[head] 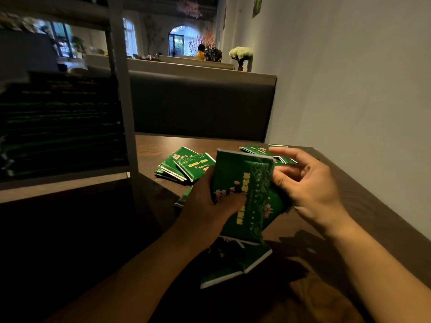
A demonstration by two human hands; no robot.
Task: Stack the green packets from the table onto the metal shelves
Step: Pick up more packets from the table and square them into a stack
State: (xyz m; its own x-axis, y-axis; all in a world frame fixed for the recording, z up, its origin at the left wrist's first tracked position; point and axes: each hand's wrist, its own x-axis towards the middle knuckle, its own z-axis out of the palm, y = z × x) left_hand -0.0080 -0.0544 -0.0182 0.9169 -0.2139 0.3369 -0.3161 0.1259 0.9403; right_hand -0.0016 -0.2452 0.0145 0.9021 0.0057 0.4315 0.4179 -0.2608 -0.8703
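Observation:
My left hand [210, 201] grips a bundle of green packets [245, 183] held upright above the wooden table [349, 206]. My right hand [310, 185] touches the bundle's right edge with thumb and fingers, its other fingers spread. More green packets lie on the table: a loose pile [184, 165] beyond my left hand, a few [263, 150] at the far side, and a stack [235, 262] under my hands. The metal shelf [123, 108] stands at the left, with a tall dark stack of packets [63, 127] on it.
A dark padded bench back [200, 108] runs behind the table. A pale wall [349, 89] closes the right side. Far behind, a vase of white flowers [241, 54] and a person in yellow are visible.

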